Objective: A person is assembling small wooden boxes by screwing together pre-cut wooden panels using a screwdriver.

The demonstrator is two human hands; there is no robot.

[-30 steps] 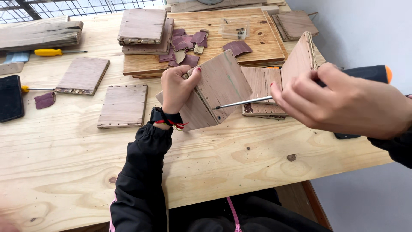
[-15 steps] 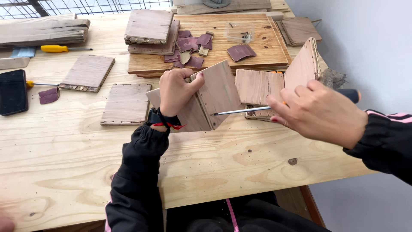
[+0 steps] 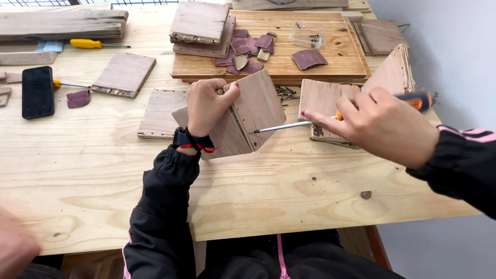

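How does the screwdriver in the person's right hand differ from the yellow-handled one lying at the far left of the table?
The held screwdriver has an orange and black handle and is gripped by the right hand, tip against the wooden panel. The yellow-handled screwdriver lies flat and untouched. Both have slim metal shafts.

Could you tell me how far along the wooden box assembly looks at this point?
Done: two panels already meet at a corner. In hand: the left hand steadies that joint while the right hand presses a screwdriver tip against its edge. Left: loose panels lie flat on the table, and screws lie behind the joint, so most joining seems undone.
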